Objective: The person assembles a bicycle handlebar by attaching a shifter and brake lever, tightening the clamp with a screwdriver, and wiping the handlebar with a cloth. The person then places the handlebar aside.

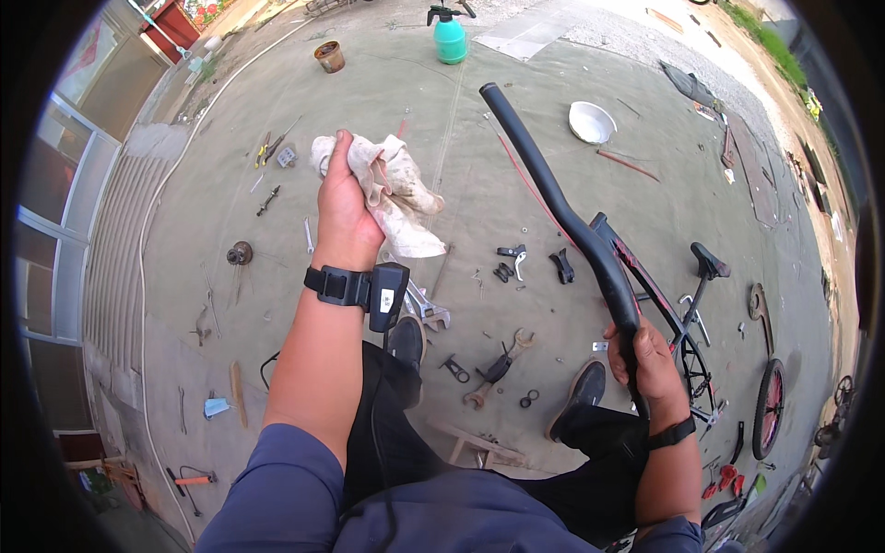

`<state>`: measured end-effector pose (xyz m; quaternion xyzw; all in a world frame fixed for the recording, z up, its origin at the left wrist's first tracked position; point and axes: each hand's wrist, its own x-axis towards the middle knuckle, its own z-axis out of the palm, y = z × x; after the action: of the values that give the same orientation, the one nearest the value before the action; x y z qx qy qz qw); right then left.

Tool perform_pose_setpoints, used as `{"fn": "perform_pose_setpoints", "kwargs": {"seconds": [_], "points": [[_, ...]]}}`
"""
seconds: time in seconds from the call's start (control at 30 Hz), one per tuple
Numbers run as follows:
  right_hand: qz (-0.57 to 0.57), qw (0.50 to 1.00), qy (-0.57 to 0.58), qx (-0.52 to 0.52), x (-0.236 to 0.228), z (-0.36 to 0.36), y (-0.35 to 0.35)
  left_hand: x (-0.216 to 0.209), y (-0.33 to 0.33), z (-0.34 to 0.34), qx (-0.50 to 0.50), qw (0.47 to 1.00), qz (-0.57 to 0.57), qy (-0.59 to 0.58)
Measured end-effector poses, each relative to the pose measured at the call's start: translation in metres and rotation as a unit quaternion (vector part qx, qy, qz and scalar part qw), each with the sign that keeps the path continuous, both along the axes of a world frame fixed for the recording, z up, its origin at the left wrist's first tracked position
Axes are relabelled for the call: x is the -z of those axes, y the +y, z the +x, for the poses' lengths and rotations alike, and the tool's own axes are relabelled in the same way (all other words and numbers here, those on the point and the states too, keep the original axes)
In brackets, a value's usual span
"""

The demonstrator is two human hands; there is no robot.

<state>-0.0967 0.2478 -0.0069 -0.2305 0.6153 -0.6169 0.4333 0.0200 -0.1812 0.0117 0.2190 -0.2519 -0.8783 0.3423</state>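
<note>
My left hand [348, 205] is raised at the left of centre, closed on a crumpled white rag [396, 184] with dark stains. The rag hangs off to the right of the fingers. On the right, my right hand [650, 364] is wrapped round the lower part of a black bicycle handlebar [562, 203]. That bar slants up to the left, its far end apart from the rag. Behind it a black bicycle frame [650, 290] lies on the ground, partly hidden by the bar and my hand.
Around my feet lie wrenches [433, 313], a brake lever [518, 258] and small bike parts. Further off are a white bowl [592, 123], a green spray bottle [450, 39] and a rusty can [329, 57]. A saddle [710, 261] and a wheel [769, 408] lie at the right.
</note>
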Motion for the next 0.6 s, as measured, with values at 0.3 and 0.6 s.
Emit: {"fn": "perform_pose_setpoints", "kwargs": {"seconds": [0.3, 0.6], "points": [[0.075, 0.989, 0.127, 0.021, 0.011, 0.007, -0.016, 0.015, 0.13, -0.026, 0.274, 0.959, 0.071, -0.02], [0.178, 0.828, 0.531, 0.03, 0.006, 0.024, -0.044, 0.021, 0.175, -0.023, 0.293, 0.956, 0.0, -0.032]]}}
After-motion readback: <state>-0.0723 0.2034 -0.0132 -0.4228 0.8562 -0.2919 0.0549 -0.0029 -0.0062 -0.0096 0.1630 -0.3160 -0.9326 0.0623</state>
